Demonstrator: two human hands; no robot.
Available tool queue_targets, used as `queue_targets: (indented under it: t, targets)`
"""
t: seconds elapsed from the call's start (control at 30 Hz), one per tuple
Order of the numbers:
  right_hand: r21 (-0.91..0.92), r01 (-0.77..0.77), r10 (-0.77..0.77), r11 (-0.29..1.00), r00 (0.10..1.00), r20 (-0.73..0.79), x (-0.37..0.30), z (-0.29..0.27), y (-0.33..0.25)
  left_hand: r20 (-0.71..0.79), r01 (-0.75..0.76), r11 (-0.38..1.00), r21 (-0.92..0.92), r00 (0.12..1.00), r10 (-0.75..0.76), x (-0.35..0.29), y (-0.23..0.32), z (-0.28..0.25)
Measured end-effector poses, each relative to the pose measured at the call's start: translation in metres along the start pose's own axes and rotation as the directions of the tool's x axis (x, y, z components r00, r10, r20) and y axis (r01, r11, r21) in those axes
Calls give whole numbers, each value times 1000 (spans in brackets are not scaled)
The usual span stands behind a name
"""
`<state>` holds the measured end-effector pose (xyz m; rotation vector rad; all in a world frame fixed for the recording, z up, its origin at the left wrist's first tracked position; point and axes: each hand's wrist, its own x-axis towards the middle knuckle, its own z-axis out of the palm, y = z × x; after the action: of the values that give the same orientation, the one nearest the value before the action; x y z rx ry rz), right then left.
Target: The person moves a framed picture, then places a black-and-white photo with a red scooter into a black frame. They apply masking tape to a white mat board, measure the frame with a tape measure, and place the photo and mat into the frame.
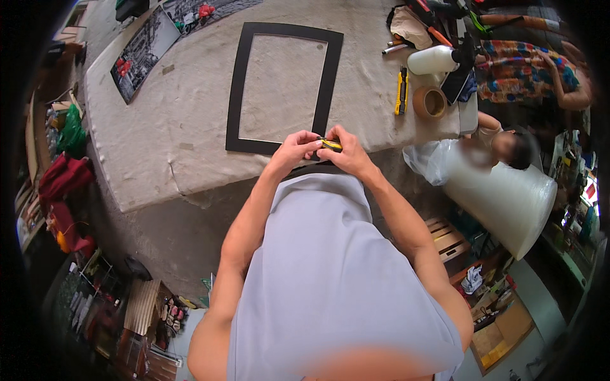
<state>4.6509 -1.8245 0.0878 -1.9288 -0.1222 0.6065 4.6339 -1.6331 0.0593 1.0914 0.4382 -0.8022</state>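
Note:
Both my hands are together at the near edge of the table, over the lower right corner of a black picture frame. A small yellow-and-black tool is pinched in the fingers of my right hand. The fingers of my left hand are closed against the tool's left end. Fingers cover much of the tool, so I cannot make out its exact kind. The frame lies flat, and the pale table covering shows through its opening.
The table has a pale cloth cover. Printed pictures lie at far left. On the right are a yellow utility knife, a brown tape roll and a white bottle. People and a large plastic-wrapped roll are beyond.

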Motion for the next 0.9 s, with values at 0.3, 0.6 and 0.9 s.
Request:
queue_targets:
  t: [0.3, 0.6, 0.9]
  targets:
    - [-446, -214, 201, 869, 977, -76, -18, -75, 53, -161, -128, 992, 2, 979, 127, 54, -1, -9]
    - [-567, -344, 368, 748, 927, -77, 5, -88, 54, -408, -172, 688, 705, 695, 592, 56, -29, 20]
    - [-514, -356, 400, 780, 916, -27, 29, -93, 43, -429, 243, 371, 896, 688, 586, 45, -26, 52]
